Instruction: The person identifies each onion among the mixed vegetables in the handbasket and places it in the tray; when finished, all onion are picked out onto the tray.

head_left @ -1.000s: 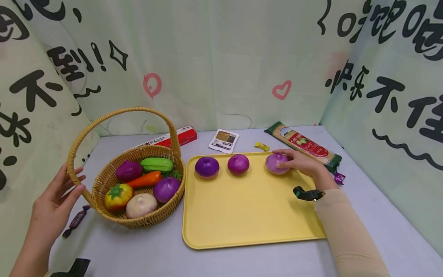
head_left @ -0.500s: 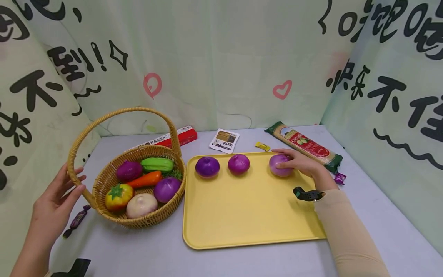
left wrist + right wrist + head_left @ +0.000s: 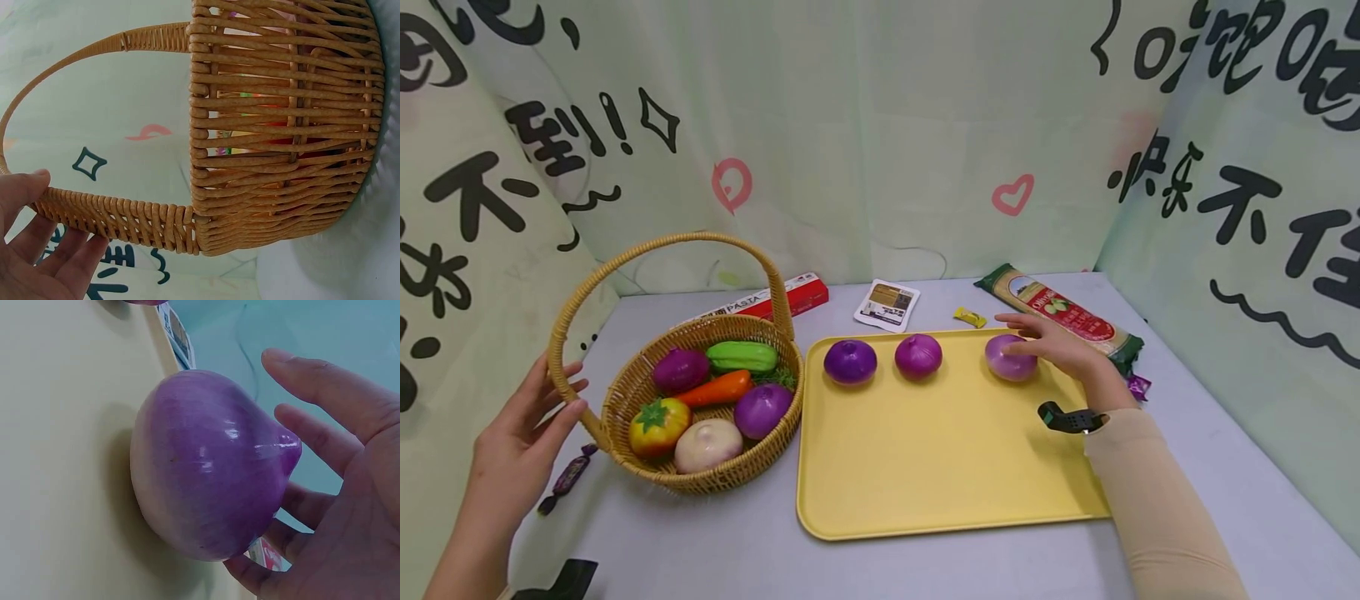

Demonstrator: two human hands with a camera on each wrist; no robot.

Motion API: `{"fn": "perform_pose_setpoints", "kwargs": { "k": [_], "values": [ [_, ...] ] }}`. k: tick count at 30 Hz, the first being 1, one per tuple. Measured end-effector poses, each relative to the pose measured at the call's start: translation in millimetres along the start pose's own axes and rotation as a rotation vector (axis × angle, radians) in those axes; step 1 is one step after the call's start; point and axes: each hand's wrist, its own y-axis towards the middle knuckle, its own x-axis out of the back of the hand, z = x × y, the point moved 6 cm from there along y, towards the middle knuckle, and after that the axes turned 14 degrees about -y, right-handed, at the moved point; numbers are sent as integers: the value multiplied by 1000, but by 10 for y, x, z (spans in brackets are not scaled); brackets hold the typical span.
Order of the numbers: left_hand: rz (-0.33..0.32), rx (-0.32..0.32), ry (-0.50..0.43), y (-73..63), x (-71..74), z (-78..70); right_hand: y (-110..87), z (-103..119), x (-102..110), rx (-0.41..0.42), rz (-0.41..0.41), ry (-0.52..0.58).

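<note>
My left hand point(image 3: 516, 437) pinches the side of the tall handle point(image 3: 119, 219) of a wicker basket point(image 3: 730, 475), thumb on one face and fingers on the other. The basket holds a purple onion point(image 3: 681, 371), a green ridged vegetable point(image 3: 742, 356), a carrot point(image 3: 718, 389), a yellow-red tomato point(image 3: 658, 427), a pale bulb point(image 3: 708, 446) and a larger purple onion point(image 3: 763, 411). On a yellow tray point(image 3: 940, 467), a pale purple onion point(image 3: 206, 465) sits under my right hand point(image 3: 1056, 346), whose fingers are spread loosely around its top. Left of it stand a purple onion point(image 3: 918, 356) and a dark purple round vegetable point(image 3: 850, 362).
Behind the tray lie a white packet point(image 3: 887, 306), a small yellow candy point(image 3: 970, 317) and a green-red pasta bag point(image 3: 1060, 312). A red pasta box point(image 3: 807, 293) lies behind the basket. Wrapped candies lie at left point(image 3: 568, 479) and right point(image 3: 1138, 387). Printed curtains enclose the table.
The pale purple onion has shifted slightly right on the tray. My right hand has loosened its fingers from it and lifted a little. My left hand stays on the basket handle.
</note>
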Motion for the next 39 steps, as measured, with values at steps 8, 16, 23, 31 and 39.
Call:
{"fn": "perform_pose_setpoints", "kwargs": {
  "k": [8,16,23,31,39],
  "values": [
    [-1,-4,-2,-4,3,-4,-15,22,116,-25,-81,-10],
    [6,2,-6,7,5,-8,2,38,245,-54,-146,-15],
    [9,-10,-12,-5,6,-9,23,82,262,-41,-149,-16],
    [6,-23,-15,-12,-1,-11,30,281,306,-22,-217,-72],
    [5,-37,-20,-19,-1,4,74,524,276,39,-197,-67]
  ]
}}
